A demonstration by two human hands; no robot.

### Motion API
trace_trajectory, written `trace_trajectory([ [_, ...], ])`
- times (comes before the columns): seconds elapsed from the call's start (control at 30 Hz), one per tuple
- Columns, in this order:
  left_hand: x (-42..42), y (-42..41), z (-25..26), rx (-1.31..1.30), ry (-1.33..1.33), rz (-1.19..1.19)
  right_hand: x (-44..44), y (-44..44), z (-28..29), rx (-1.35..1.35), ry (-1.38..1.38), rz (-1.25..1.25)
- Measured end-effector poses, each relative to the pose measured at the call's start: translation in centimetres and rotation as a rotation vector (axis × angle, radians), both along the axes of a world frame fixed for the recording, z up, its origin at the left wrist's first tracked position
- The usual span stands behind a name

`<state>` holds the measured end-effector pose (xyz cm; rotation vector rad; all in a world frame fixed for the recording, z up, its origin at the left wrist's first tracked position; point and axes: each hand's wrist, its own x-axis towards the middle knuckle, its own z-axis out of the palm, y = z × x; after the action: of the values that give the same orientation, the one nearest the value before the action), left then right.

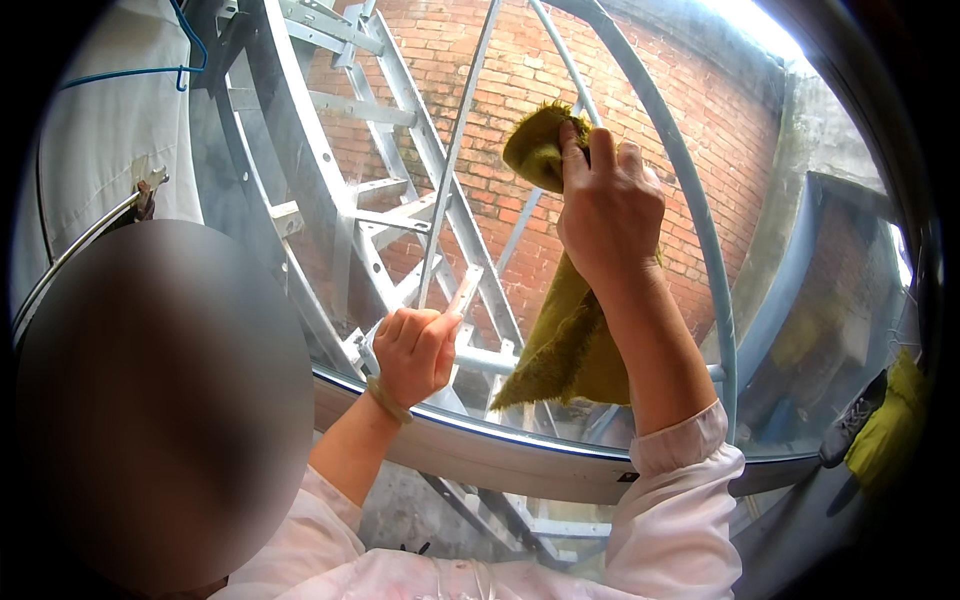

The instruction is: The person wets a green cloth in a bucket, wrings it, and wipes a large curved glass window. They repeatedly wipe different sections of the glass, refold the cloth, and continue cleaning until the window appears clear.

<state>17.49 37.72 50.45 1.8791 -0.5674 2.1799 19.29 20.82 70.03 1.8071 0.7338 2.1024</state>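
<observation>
My right hand [611, 202] is raised and grips a bunched olive-green fuzzy cloth [574, 337] against a glass window pane [517, 247]. One wad of the cloth sticks out beyond the fingertips, and the rest hangs below the hand. Lower and to the left, my left hand [415, 356] is closed around a small pale, narrow tool or handle [466, 289], whose end points up to the right. What kind of tool it is cannot be told. A pale bangle circles the left wrist.
Behind the glass stand metal ladders [420, 127], a curved metal bar [694, 180] and a brick wall [645, 97]. The window frame [517, 450] crosses below my hands. A blue hanger [184, 71] hangs upper left; a dark shoe [851, 424] and yellow-green cloth [892, 420] are at right.
</observation>
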Motion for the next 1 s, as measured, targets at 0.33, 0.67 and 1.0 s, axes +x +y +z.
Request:
trace_trajectory([
  [0.33, -0.1, 0.1, -0.1, -0.005, 0.006, 0.016, 0.0, -1.7, -3.4, -0.076, -0.047, 0.024],
  [0.67, -0.3, 0.0, -0.1, -0.008, 0.009, 0.0, -0.2, -1.1, -3.4, -0.029, -0.029, -0.014],
  [1.0, -0.4, 0.0, -0.1, -0.011, 0.033, -0.02, 0.6, -0.7, 0.6, 0.026, -0.082, -0.023],
])
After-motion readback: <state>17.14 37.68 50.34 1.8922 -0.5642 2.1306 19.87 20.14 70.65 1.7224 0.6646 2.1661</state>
